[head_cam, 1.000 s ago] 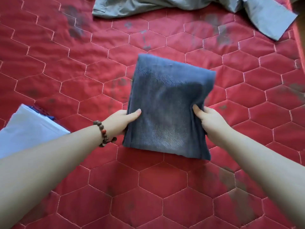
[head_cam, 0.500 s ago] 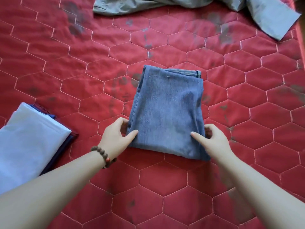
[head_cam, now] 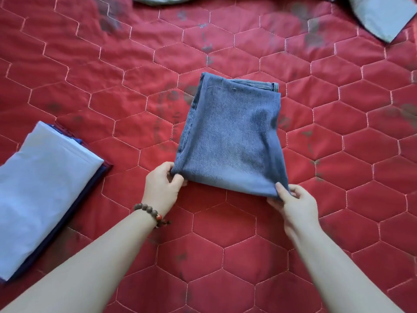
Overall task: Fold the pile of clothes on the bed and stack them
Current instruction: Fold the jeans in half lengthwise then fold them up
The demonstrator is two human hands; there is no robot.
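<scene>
Folded blue jeans (head_cam: 232,136) lie in a compact rectangle in the middle of the red quilted bed (head_cam: 225,233). My left hand (head_cam: 161,188), with a bead bracelet on the wrist, pinches the near left corner of the jeans. At the near right corner my right hand (head_cam: 293,204) pinches the fold with thumb on top. A stack of folded clothes (head_cam: 40,190), light blue on top and dark blue beneath, sits at the left.
Unfolded grey-green clothing (head_cam: 381,16) lies along the far edge of the bed, at the top right and top middle. Open red quilt surrounds the jeans on all sides.
The jeans were lowered from a raised hold and laid flat on the bed. Both hands slid from the sides down to the near corners. The view shifted, showing more of the stack.
</scene>
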